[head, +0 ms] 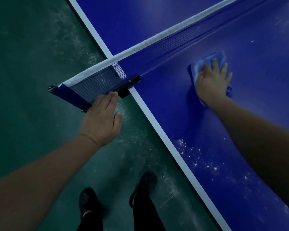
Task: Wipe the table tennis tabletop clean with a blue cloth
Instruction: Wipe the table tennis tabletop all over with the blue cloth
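Under the right hand (212, 80), a crumpled blue cloth (207, 62) lies pressed flat.

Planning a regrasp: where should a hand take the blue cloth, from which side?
Take the blue cloth from above, at the bunched edge nearest the net: it lies flat on the tabletop under the right hand, so only raised folds offer purchase.

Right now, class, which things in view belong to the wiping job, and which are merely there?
Belongs to the job:
blue cloth
right hand, pressing the cloth
tabletop
white powder specks on it

Merely there:
net
net clamp
left hand, by the net post
green floor
dark shoes
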`<move>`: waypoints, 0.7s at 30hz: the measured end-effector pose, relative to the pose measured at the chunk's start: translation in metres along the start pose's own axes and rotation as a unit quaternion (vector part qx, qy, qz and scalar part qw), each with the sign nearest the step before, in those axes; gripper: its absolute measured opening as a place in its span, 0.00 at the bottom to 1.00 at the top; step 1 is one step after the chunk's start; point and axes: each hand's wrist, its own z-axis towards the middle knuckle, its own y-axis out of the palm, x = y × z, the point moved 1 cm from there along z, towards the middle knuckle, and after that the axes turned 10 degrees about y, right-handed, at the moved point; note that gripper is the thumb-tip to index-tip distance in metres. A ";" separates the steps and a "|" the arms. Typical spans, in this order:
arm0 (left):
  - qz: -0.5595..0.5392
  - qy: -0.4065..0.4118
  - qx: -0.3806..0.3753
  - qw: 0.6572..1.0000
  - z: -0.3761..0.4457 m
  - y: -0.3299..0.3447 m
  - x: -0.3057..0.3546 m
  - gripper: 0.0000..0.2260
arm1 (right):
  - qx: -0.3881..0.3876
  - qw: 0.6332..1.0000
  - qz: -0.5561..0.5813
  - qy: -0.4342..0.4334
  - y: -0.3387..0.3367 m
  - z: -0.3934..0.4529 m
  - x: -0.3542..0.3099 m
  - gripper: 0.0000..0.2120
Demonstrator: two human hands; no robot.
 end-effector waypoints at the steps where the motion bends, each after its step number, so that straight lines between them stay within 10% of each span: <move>1: -0.001 0.000 0.000 1.000 0.000 0.001 -0.001 0.27 | 0.000 1.000 0.006 0.015 0.001 -0.006 -0.011 0.25; 8: -0.014 -0.014 0.024 1.000 0.003 0.003 0.000 0.27 | -0.070 0.927 -0.060 -0.363 0.027 -0.141 0.006 0.24; 15: -0.015 0.081 0.074 0.994 0.022 0.005 0.024 0.21 | 0.002 0.997 -0.008 0.080 -0.008 -0.043 0.085 0.30; 21: -0.072 0.166 0.055 0.982 0.085 0.009 0.061 0.20 | -0.044 0.946 -0.040 -0.318 0.032 -0.186 0.038 0.23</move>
